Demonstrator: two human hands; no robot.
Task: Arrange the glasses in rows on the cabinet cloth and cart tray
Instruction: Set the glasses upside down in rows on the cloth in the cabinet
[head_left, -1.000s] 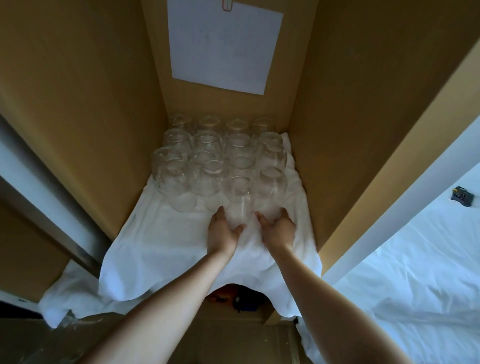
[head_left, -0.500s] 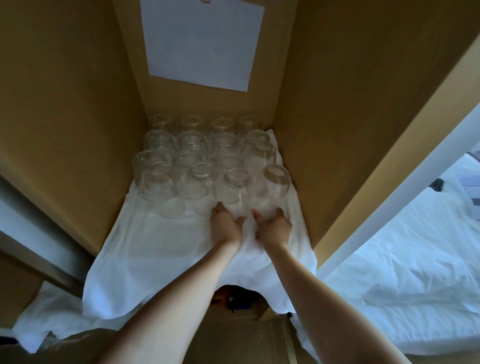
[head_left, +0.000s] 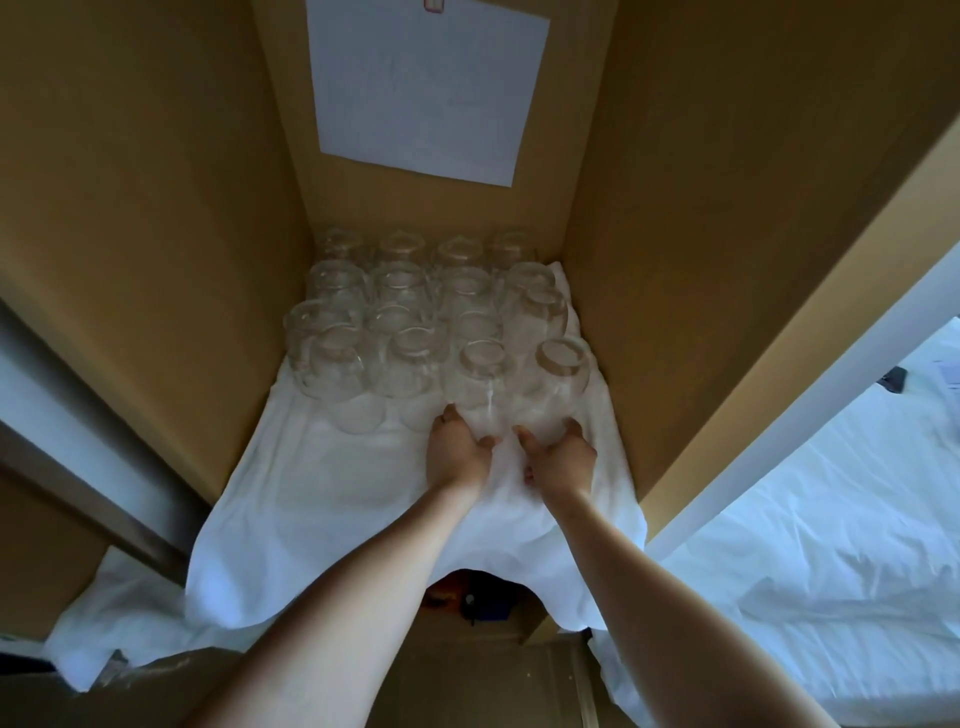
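Several clear stemless glasses (head_left: 400, 291) stand in rows on a white cloth (head_left: 337, 493) at the back of a wooden cabinet shelf. My left hand (head_left: 457, 452) cups the base of a front-row glass (head_left: 480, 379). My right hand (head_left: 558, 457) cups the base of the glass beside it (head_left: 558, 379), at the right end of the front row; this one leans slightly to the right. The two hands are nearly touching. The cart tray is out of view.
The cabinet's side walls (head_left: 701, 260) close in on both sides, and a white paper sheet (head_left: 426, 88) hangs on the back wall. The cloth drapes over the shelf's front edge. A white bed (head_left: 805, 519) lies to the right. Dark items (head_left: 483, 603) sit under the shelf.
Both hands stay on the two front-right glasses. The right glass has shifted a little to the right and now leans that way.
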